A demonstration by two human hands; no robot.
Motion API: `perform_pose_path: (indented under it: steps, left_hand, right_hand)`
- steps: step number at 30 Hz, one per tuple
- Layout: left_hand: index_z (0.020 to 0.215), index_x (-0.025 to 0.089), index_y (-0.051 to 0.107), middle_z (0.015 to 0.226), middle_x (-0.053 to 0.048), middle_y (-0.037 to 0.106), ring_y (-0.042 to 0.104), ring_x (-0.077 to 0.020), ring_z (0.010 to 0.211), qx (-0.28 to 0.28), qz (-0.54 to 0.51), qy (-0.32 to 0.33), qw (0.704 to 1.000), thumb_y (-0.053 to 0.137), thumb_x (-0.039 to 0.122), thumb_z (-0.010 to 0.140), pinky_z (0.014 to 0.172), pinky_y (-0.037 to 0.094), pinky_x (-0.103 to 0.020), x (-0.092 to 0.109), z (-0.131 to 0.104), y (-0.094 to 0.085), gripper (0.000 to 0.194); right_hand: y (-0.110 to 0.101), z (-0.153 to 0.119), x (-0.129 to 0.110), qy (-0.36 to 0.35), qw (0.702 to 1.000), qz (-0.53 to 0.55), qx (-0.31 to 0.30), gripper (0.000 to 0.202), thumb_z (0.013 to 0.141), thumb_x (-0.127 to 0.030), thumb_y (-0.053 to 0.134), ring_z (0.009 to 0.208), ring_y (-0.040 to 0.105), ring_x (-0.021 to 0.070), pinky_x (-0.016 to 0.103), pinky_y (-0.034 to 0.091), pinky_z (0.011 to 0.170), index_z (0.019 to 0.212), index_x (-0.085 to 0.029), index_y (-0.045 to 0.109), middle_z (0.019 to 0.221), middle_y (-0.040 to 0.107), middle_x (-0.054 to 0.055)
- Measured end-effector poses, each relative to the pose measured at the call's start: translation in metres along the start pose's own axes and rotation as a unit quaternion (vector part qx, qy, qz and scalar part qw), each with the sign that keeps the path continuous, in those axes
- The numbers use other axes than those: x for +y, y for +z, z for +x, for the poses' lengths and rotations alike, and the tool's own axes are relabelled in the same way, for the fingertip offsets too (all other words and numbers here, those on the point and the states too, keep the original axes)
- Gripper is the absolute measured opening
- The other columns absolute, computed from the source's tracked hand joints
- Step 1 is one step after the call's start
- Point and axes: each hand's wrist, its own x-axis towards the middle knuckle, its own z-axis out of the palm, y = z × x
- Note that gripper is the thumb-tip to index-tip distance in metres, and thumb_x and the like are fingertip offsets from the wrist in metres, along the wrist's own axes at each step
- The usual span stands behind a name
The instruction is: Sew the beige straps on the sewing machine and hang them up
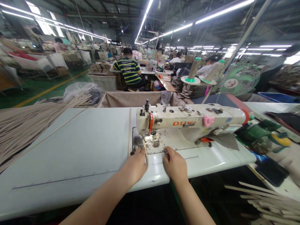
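Note:
A white sewing machine [189, 125] stands on the pale table [93, 140]. Just in front of its needle area, my left hand [137, 162] is closed on a narrow beige strip [146, 156], which runs up toward the presser foot. Another length of beige strip [129, 131] lies on the table left of the machine. My right hand [174, 162] rests at the front edge of the machine bed, fingers curled together around something small and dark that I cannot make out.
Many long beige strips [28, 125] are heaped at the left, beside a plastic bag [81, 89]. Thread cones [194, 69] and a green fan [241, 79] stand behind the machine. More strips [269, 203] lie lower right. A person in a striped shirt [127, 70] sits ahead.

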Motion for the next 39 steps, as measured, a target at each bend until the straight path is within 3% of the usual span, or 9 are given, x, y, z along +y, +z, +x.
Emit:
perform_pose_path:
  steps: [4, 7, 12, 18, 24, 27, 31, 35, 39]
  left_hand:
    - [0.120, 0.017, 0.057, 0.128, -0.014, 0.056, 0.060, -0.0351, 0.121, 0.012, 0.026, 0.018, 0.999, 0.083, 0.030, 0.075, 0.106, 0.051, -0.046, 0.002, -0.010, -0.004, 0.054]
    - [0.118, 0.020, 0.057, 0.136, -0.013, 0.053, 0.051, -0.0347, 0.134, 0.054, 0.002, 0.077, 0.996, 0.089, 0.030, 0.069, 0.118, 0.042, -0.048, -0.003, -0.010, -0.001, 0.061]
    - [0.134, 0.021, 0.048, 0.145, -0.014, 0.050, 0.051, -0.0311, 0.137, 0.061, -0.061, 0.102, 0.991, 0.087, 0.028, 0.071, 0.122, 0.040, -0.045, -0.008, -0.009, 0.008, 0.074]
    - [0.133, 0.021, 0.053, 0.151, -0.015, 0.048, 0.049, -0.0317, 0.140, 0.080, -0.018, 0.099, 0.992, 0.077, 0.034, 0.082, 0.120, 0.044, -0.043, -0.002, -0.019, 0.014, 0.057]
    - [0.135, 0.016, 0.052, 0.149, -0.017, 0.048, 0.051, -0.0322, 0.139, 0.079, 0.009, 0.120, 0.990, 0.075, 0.036, 0.079, 0.121, 0.043, -0.043, -0.005, -0.023, 0.014, 0.063]
    - [0.133, 0.014, 0.051, 0.144, -0.018, 0.051, 0.054, -0.0331, 0.134, 0.097, 0.033, 0.151, 0.983, 0.069, 0.045, 0.083, 0.119, 0.044, -0.046, -0.014, -0.022, 0.020, 0.061]
    - [0.129, 0.016, 0.051, 0.136, -0.017, 0.054, 0.057, -0.0346, 0.128, 0.134, 0.043, 0.205, 0.968, 0.056, 0.055, 0.089, 0.117, 0.045, -0.049, -0.032, -0.012, 0.035, 0.056]
    - [0.119, 0.018, 0.057, 0.128, -0.018, 0.060, 0.057, -0.0354, 0.127, 0.149, 0.050, 0.240, 0.958, 0.043, 0.051, 0.094, 0.115, 0.045, -0.051, -0.046, -0.001, 0.044, 0.044]
    - [0.115, 0.020, 0.058, 0.123, -0.016, 0.063, 0.063, -0.0355, 0.117, 0.147, 0.057, 0.246, 0.956, 0.047, 0.056, 0.091, 0.107, 0.051, -0.051, -0.056, 0.007, 0.045, 0.045]
  right_hand:
    - [0.001, -0.002, 0.000, -0.001, 1.000, 0.002, 0.001, 0.037, 0.086, -0.012, 0.058, 0.089, 0.066, 0.0203, 0.028, 0.042, 0.079, 0.120, -0.022, 0.067, 0.098, 0.074, 0.003]
    - [0.002, -0.003, 0.002, -0.001, 1.000, 0.015, 0.007, 0.037, 0.085, -0.012, 0.057, 0.091, 0.066, 0.0205, 0.028, 0.044, 0.081, 0.119, -0.021, 0.068, 0.100, 0.075, 0.004]
    - [0.000, -0.009, 0.013, -0.008, 0.994, 0.109, 0.016, 0.039, 0.083, -0.015, 0.053, 0.093, 0.068, 0.0215, 0.031, 0.048, 0.087, 0.117, -0.021, 0.071, 0.103, 0.075, 0.005]
    - [-0.011, -0.038, 0.039, 0.031, 0.949, 0.308, 0.051, 0.032, 0.096, -0.041, 0.052, 0.091, 0.069, 0.0211, 0.031, 0.054, 0.085, 0.109, -0.021, 0.074, 0.104, 0.075, 0.006]
    - [-0.019, -0.081, 0.091, 0.173, 0.918, 0.335, 0.119, 0.053, 0.095, -0.066, 0.050, 0.061, 0.056, 0.0183, 0.029, 0.048, 0.061, 0.098, -0.019, 0.074, 0.064, 0.057, 0.000]
    - [-0.023, -0.102, 0.120, 0.252, 0.903, 0.317, 0.147, 0.064, 0.093, -0.075, 0.045, 0.059, 0.052, 0.0173, 0.029, 0.046, 0.060, 0.093, -0.017, 0.071, 0.061, 0.051, -0.002]
    - [-0.029, -0.128, 0.169, 0.335, 0.886, 0.258, 0.190, 0.073, 0.087, -0.083, 0.039, 0.059, 0.058, 0.0190, 0.030, 0.047, 0.059, 0.087, -0.017, 0.069, 0.064, 0.060, 0.001]
    - [-0.042, -0.154, 0.219, 0.413, 0.856, 0.193, 0.243, 0.066, 0.086, -0.078, 0.044, 0.065, 0.064, 0.0224, 0.031, 0.048, 0.060, 0.085, -0.017, 0.069, 0.070, 0.067, 0.005]
    - [-0.053, -0.171, 0.254, 0.480, 0.819, 0.136, 0.282, 0.040, 0.096, -0.055, 0.058, 0.070, 0.065, 0.0179, 0.031, 0.052, 0.068, 0.092, -0.016, 0.066, 0.078, 0.067, 0.002]
